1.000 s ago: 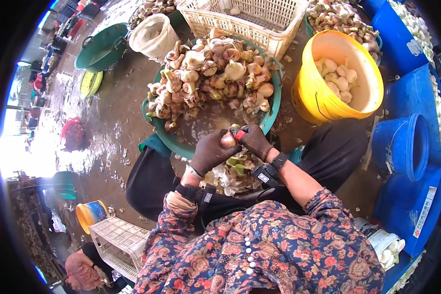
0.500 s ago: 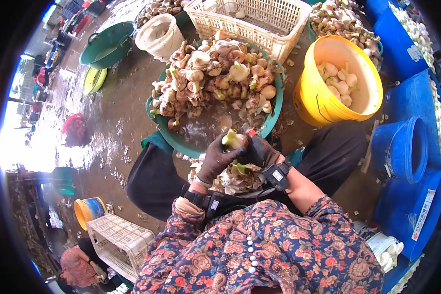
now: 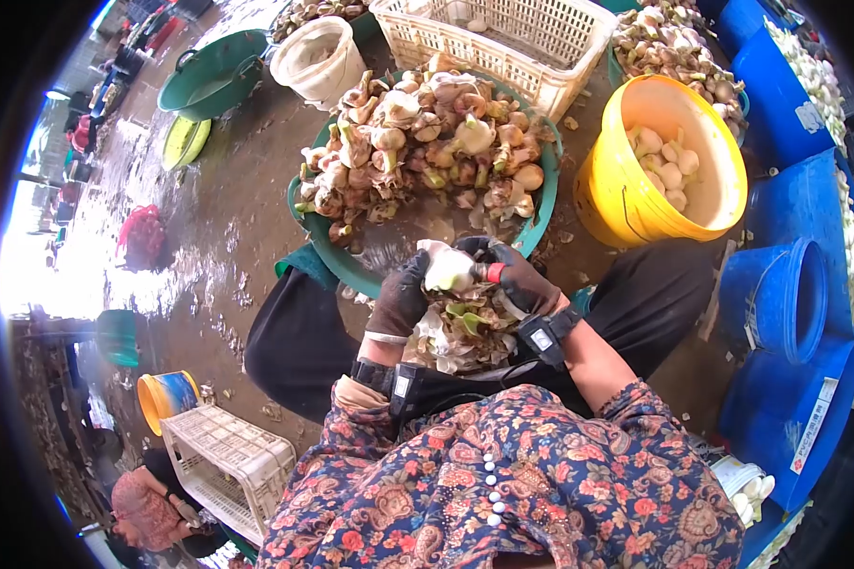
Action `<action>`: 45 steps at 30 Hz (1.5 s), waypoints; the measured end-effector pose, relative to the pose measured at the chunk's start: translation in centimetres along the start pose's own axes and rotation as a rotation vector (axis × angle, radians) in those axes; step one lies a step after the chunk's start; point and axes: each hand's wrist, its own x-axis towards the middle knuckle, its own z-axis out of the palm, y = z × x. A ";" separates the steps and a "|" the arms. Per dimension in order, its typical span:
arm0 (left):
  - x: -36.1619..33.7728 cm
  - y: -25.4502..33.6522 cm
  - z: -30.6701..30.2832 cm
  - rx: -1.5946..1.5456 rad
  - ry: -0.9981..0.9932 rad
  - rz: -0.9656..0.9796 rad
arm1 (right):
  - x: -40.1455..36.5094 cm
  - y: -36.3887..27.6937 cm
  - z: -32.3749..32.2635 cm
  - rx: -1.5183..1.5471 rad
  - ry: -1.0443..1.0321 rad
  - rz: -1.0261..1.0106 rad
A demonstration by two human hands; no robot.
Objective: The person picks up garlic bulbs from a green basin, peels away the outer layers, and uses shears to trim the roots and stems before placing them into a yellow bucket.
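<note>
Two dark-gloved hands grip a pale bulb point(image 3: 446, 270) over the lap. The left hand point(image 3: 400, 302) wraps its near side, hiding part of it. The right hand point(image 3: 524, 283) pinches it beside a small red object point(image 3: 494, 273), too covered to identify. Peelings point(image 3: 460, 332) lie underneath.

One head-worn fisheye view, dark ring at the edges. Looks steeply down and forward over the person's floral top. Left hand point(image 3: 400, 299), right hand point(image 3: 522, 280) and bulb point(image 3: 446, 270) close, mid-frame; green basin point(image 3: 330, 258) just beyond, yellow bucket point(image 3: 617, 204) upper right.
</note>
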 end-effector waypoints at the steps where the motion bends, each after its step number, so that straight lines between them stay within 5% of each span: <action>1: -0.1 -1.6 -0.2 0.177 -0.003 0.122 | -0.5 0.4 0.1 0.032 0.051 -0.016; 2: -0.1 -1.9 -0.8 0.178 -0.002 0.121 | -0.8 -0.4 0.8 0.032 0.049 -0.015; 4: 0.0 -2.2 -1.4 0.279 -0.159 0.091 | -1.0 -2.1 2.4 -1.285 0.125 -0.524; 6: 0.0 -1.6 -0.6 0.085 -0.191 -0.038 | -1.0 -1.2 2.7 -1.262 0.059 -0.507; 9: 0.2 -2.4 0.6 -0.888 0.105 -0.529 | -0.2 0.4 2.8 -0.721 0.367 -0.237; 10: -0.1 -2.4 0.4 -0.888 0.105 -0.529 | -0.1 0.9 2.3 -0.721 0.367 -0.237; 12: -0.6 -0.5 -0.9 -0.745 0.048 -0.423 | 0.2 0.5 1.3 0.202 0.601 0.169; 14: -1.4 0.0 -2.0 -0.818 -0.042 -0.433 | 1.0 4.7 -1.8 0.174 0.613 0.124; 16: -1.8 1.8 -3.2 -0.837 -0.242 -0.327 | 1.7 7.2 -4.4 0.538 0.692 0.153; 17: -1.9 2.9 -3.9 -0.847 -0.281 -0.322 | -0.1 1.8 -2.1 0.553 0.572 0.252; 20: -2.5 2.9 -5.7 -1.181 -0.378 -0.240 | -0.3 6.4 -7.8 0.484 0.445 0.317; 22: -2.0 2.6 -6.2 -1.079 -0.439 -0.223 | -0.2 3.8 -6.2 0.453 0.526 0.266; 25: 0.3 2.0 -5.9 0.016 -0.640 -0.177 | 1.3 -3.6 -3.3 0.806 0.727 0.034; 26: 0.7 -0.8 -5.7 0.443 -0.540 -0.212 | 0.5 -2.7 -6.9 1.072 0.262 -0.046; 27: 0.9 -4.6 -5.4 0.429 -0.213 -0.230 | 0.0 -6.7 -4.8 1.188 0.114 -0.288; 30: 4.5 -9.4 -7.3 0.758 0.161 -0.598 | 0.2 -10.7 -4.8 0.995 0.003 -0.220; 34: 6.4 -16.7 -9.0 0.874 0.124 -0.712 | 1.3 -5.1 -4.5 0.629 0.300 0.158; 38: 7.8 -19.2 -9.4 0.946 -0.040 -0.742 | 1.1 -1.2 -1.1 0.361 0.361 0.373; 42: 7.6 -18.6 -8.7 0.747 -0.119 -0.674 | 2.6 2.8 -0.7 0.230 0.332 0.427; 44: 6.8 -15.7 -6.3 -0.100 -0.341 -0.701 | 3.4 5.2 -0.7 -0.076 0.321 0.343; 45: 6.7 -12.4 -4.9 -0.232 -0.374 -0.714 | 3.8 5.5 -0.2 -0.268 0.341 0.149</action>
